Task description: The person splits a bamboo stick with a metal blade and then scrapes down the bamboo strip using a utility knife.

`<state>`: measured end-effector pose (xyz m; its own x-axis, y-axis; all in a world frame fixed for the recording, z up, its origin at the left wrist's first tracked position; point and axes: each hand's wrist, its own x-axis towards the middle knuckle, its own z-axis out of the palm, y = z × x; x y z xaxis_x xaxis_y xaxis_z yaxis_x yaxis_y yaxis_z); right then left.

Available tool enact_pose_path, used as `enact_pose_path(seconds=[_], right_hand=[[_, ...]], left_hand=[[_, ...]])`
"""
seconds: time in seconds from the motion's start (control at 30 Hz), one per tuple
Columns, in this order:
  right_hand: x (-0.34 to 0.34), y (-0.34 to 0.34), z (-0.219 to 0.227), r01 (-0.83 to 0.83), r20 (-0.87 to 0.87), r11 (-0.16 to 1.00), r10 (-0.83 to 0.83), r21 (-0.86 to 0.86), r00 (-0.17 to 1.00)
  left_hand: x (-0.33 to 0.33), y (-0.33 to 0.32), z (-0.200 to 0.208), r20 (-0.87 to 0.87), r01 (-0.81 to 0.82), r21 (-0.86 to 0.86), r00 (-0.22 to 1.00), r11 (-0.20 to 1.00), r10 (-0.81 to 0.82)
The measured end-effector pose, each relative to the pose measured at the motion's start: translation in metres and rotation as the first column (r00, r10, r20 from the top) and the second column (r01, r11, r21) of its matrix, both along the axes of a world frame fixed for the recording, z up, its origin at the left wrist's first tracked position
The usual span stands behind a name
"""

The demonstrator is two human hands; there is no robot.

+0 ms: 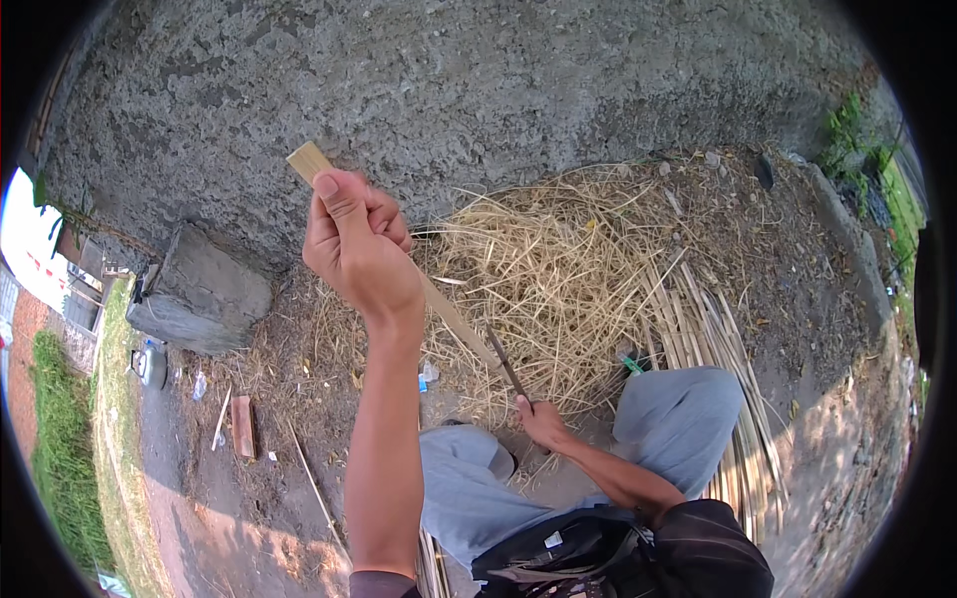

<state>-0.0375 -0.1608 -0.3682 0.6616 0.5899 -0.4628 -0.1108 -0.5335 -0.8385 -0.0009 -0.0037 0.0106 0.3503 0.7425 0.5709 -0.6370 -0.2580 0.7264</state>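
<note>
My left hand [357,234] is raised at the upper left, its fingers closed on a flat, pale bamboo strip [457,324]. One end of the strip pokes out above the thumb. The rest slants down to the right toward my right hand [543,424], which is wrapped around the handle of a knife [508,364]. The dark blade points up and left, across or against the strip's lower end; exact contact is hard to tell. Beneath both lies a heap of curly bamboo shavings [558,284], between my bent legs and the wall.
A rough grey wall [478,90] runs along the far side. To the left stand a concrete block [209,289], a metal pot [150,368] and a reddish block [242,427]. Several long strips [738,458] lie under and beside my right leg [678,419].
</note>
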Motion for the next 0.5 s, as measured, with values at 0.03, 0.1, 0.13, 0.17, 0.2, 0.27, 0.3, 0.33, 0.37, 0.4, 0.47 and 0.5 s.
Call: enact_pose_path(seconds=[0.03,0.1,0.13,0.17,0.2,0.27,0.3,0.33,0.37,0.4,0.47,0.5], right_hand=[[0.0,-0.005,0.016,-0.014,-0.08,1.0,0.015,0.009,0.997],[0.007,0.0,0.067,0.002,-0.129,0.997,0.007,0.075,0.992],[0.008,0.006,0.08,0.044,-0.168,0.989,-0.02,0.143,0.986],[0.006,0.018,0.068,0.089,0.011,0.953,-0.096,0.291,0.995],[0.006,0.027,0.058,0.091,0.01,0.952,-0.098,0.293,0.995],[-0.002,0.039,0.04,0.106,0.049,0.959,-0.123,0.263,0.991],[-0.003,0.036,0.034,0.108,0.049,0.958,-0.126,0.266,0.991],[-0.002,0.03,0.036,0.049,0.044,0.99,-0.055,0.135,0.998],[0.0,0.028,0.037,-0.014,0.03,1.0,0.014,0.001,0.999],[0.0,0.03,0.038,-0.018,0.034,1.0,0.018,0.003,0.999],[-0.002,0.027,0.047,0.044,0.015,0.998,-0.045,0.046,0.999],[-0.005,0.028,0.03,0.039,0.016,0.998,-0.04,0.041,0.999]], left_hand=[[-0.001,0.01,-0.003,0.007,0.007,-0.021,1.0,1.0,-0.007],[-0.005,0.013,0.005,0.0,-0.042,-0.028,0.999,0.999,0.042],[-0.004,0.011,0.008,0.003,-0.069,-0.03,0.998,0.997,0.069],[-0.004,0.009,0.01,-0.008,-0.096,-0.027,0.995,0.995,0.096],[-0.002,0.007,0.01,-0.008,-0.094,-0.024,0.996,0.995,0.093],[-0.003,0.007,0.008,0.006,-0.113,-0.019,0.994,0.993,0.113],[-0.007,0.011,0.005,0.006,-0.11,-0.016,0.994,0.994,0.11],[-0.015,0.014,0.004,0.003,-0.078,-0.029,0.997,0.996,0.079],[-0.019,0.016,0.005,0.001,-0.046,-0.043,0.999,0.998,0.046],[-0.018,0.018,0.004,0.004,-0.05,-0.041,0.999,0.998,0.05],[-0.014,0.013,0.007,0.005,-0.095,-0.05,0.995,0.994,0.096],[-0.014,0.008,0.006,0.005,-0.1,-0.055,0.995,0.993,0.101]])
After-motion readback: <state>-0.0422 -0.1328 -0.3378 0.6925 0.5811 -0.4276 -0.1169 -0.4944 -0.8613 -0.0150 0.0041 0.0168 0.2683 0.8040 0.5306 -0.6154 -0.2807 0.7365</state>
